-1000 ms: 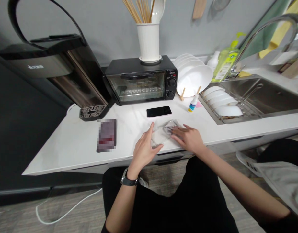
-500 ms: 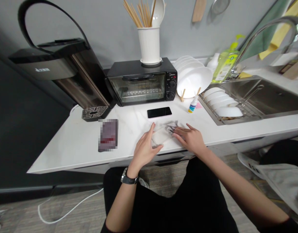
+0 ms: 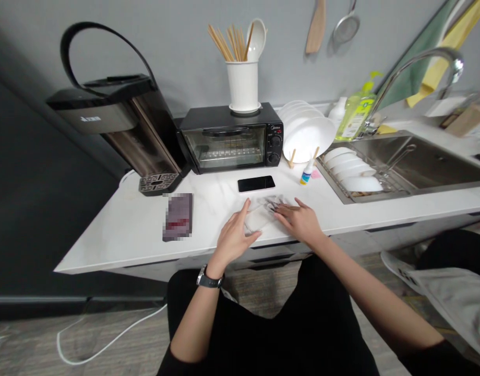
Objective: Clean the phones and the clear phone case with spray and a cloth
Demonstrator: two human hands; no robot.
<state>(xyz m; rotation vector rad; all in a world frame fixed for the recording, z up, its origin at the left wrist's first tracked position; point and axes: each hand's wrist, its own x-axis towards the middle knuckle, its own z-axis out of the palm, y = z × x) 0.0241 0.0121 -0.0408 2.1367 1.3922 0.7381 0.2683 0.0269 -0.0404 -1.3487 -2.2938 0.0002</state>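
A thin, pale, translucent-looking piece of cloth or film (image 3: 259,218) with grey markings lies on the white counter (image 3: 118,235) between my hands. At its left edge rests my left hand (image 3: 234,232), thumb and fingers spread, holding nothing. My right hand (image 3: 298,219) lies over the right end of the sheet with its fingers stretched out flat; what is under the fingertips is hidden. Behind the sheet lies a phone (image 3: 256,184), dark screen up. A small spray bottle (image 3: 307,172) with a blue and yellow label stands right of the phone.
A purple-grey pouch-like item (image 3: 179,216), partly pixelated, lies at left before a drink dispenser (image 3: 146,130). Behind stand a toaster oven (image 3: 228,143) and racked plates (image 3: 310,138). The sink (image 3: 431,156) holding bowls is at right. A person in grey (image 3: 455,292) is at lower right.
The camera has tilted and shifted slightly, so the background sits lower in view. My hands and the sheet stay almost in place.
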